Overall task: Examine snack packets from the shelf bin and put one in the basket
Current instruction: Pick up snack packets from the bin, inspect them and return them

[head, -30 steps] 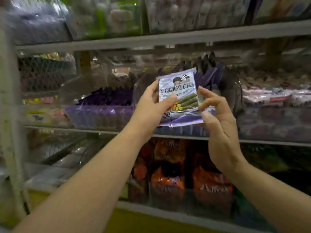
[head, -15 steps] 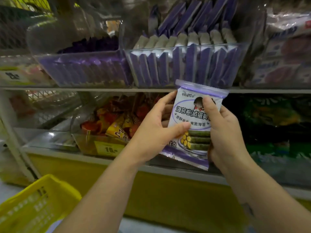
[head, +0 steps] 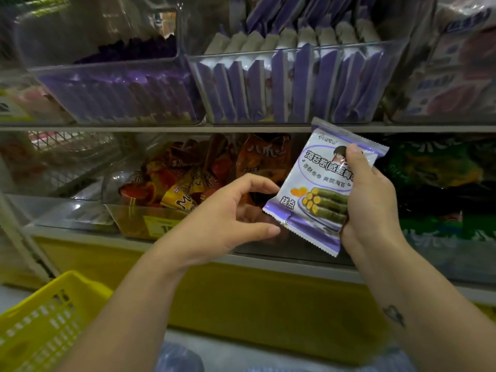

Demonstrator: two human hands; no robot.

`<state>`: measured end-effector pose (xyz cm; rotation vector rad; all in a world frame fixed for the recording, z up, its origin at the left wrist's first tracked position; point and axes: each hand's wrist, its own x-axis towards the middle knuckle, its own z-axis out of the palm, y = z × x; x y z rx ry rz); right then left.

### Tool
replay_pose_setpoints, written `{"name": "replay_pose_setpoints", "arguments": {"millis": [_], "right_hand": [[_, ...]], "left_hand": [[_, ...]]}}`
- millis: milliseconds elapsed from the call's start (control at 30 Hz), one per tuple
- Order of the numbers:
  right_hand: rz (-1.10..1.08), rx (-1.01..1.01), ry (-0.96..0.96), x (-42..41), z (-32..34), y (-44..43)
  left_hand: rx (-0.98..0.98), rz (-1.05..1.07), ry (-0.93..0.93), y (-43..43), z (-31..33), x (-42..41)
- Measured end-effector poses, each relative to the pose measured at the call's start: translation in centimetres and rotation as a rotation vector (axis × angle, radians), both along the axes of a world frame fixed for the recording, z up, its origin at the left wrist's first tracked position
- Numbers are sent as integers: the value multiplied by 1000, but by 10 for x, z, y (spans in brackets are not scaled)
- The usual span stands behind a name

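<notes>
snack packet [head: 318,183] near upright, top tipped right, in right hand [head: 373,208].

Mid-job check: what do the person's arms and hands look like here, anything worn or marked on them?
The left forearm and right forearm are bare, with no sleeve in view. The left hand and right hand wear no gloves, and no ring, watch or bracelet shows. The only marking is a small dark tattoo on the right forearm, a little up from the wrist.

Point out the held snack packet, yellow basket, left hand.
snack packet [head: 316,183], head view, printed front face.
yellow basket [head: 51,320], head view, slotted side wall.
left hand [head: 217,218], head view, back of the hand.
</notes>
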<state>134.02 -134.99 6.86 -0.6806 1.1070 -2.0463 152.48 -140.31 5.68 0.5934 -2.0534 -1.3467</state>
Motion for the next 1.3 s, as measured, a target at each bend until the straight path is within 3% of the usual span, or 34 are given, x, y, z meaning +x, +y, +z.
{"name": "replay_pose_setpoints", "arguments": {"millis": [67,233,567,800,1000,1300], "right_hand": [[-15,-1,-34,1,0,1],[-34,15,-72,2,0,1],[-27,14,-67,-2,-6,1],[-30,19,-74,-1,-7,0],[-25,32,-80,-1,-7,1],[36,55,-101,-1,-6,4]], "left_hand": [[-19,35,15,4,0,0],[-303,174,-1,14,3,-7],[-464,330,-75,19,4,-13],[-512,309,-121,15,3,-12],[-796,338,-190,19,3,-11],[-857,402,-66,22,6,-10]]}}
